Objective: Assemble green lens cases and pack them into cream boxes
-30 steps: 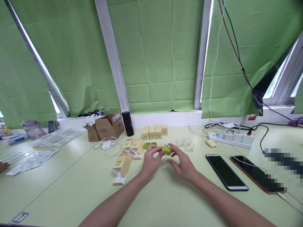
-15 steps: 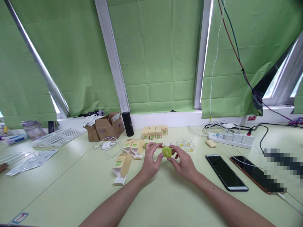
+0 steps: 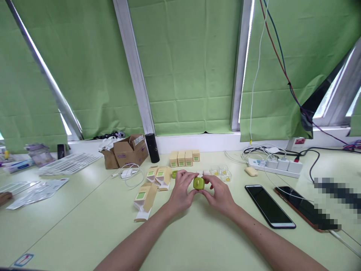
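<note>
A small glossy green rounded block (image 3: 199,183), its kind too small to make out, is held above the table between both hands. My left hand (image 3: 182,192) grips its left side with thumb and fingers, and my right hand (image 3: 218,192) pinches its right side. The thumbs nearly meet under it. Behind my left fingers another green piece (image 3: 175,174) shows in part. Clear little cups (image 3: 222,173) with yellow bits inside stand just beyond my right hand. To the left lie opened small cardboard boxes (image 3: 147,194) with green labels; several closed boxes (image 3: 181,158) stand in a row behind.
A black phone (image 3: 269,205) and a second phone (image 3: 304,207) with a cable lie at right. Behind them is a power strip (image 3: 275,167). A brown carton (image 3: 131,150), a black cylinder (image 3: 152,148) and a white charger (image 3: 127,173) are at back left. Another person's hand (image 3: 5,197) is at far left.
The green block has tilted, and my left thumb has come in under it beside the right thumb. The other person's hand at far left has moved slightly into view.
</note>
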A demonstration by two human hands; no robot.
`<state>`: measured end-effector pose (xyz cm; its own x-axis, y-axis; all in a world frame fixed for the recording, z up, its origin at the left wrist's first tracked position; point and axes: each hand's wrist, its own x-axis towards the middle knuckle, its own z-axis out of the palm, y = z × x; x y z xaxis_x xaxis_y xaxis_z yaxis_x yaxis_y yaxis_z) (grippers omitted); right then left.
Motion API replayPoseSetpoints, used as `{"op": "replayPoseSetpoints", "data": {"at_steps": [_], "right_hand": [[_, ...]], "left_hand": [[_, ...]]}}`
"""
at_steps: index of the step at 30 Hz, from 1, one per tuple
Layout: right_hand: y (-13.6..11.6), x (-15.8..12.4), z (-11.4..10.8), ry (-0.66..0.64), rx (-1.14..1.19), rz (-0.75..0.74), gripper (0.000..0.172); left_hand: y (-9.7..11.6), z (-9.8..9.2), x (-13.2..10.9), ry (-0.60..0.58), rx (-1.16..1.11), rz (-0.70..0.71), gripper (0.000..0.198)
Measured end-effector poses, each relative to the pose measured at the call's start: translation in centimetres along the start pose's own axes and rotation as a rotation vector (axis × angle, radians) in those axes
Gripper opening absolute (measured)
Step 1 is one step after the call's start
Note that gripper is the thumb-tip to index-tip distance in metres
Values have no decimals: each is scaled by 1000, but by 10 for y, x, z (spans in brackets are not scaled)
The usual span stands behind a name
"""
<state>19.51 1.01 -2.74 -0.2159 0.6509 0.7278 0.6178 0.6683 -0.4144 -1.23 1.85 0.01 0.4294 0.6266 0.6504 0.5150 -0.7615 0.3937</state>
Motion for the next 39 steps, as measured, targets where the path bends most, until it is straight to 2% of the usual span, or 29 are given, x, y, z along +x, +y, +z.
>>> {"op": "replayPoseSetpoints", "data": {"at_steps": [5, 7, 14, 16, 20, 23, 28, 32, 39], "right_hand": [[-6, 1, -5, -19, -17, -43, 31], [-6, 2, -7, -28, -16, -44, 32], [11, 3, -1, -19, -142, 10, 19], [19, 4, 4, -34, -223, 33, 23], [26, 9, 11, -96, -364, 63, 33], [26, 16, 15, -142, -448, 35, 35], [24, 30, 26, -202, -550, -31, 25], [24, 38, 36, -213, -602, -24, 16], [22, 34, 38, -173, -583, -34, 14]], "left_hand": [[5, -2, 1, -61, -22, -29, 51], [6, -2, 1, -46, -58, -67, 48], [-7, 2, 4, 170, -242, -339, 46], [-11, 3, 5, 199, -299, -383, 45], [-19, 4, 8, 212, -450, -404, 46], [-23, 6, 8, 203, -565, -420, 48], [-26, 7, 8, 197, -637, -428, 49], [-24, 7, 9, 199, -670, -418, 49], [-19, 6, 10, 224, -663, -421, 48]]}}
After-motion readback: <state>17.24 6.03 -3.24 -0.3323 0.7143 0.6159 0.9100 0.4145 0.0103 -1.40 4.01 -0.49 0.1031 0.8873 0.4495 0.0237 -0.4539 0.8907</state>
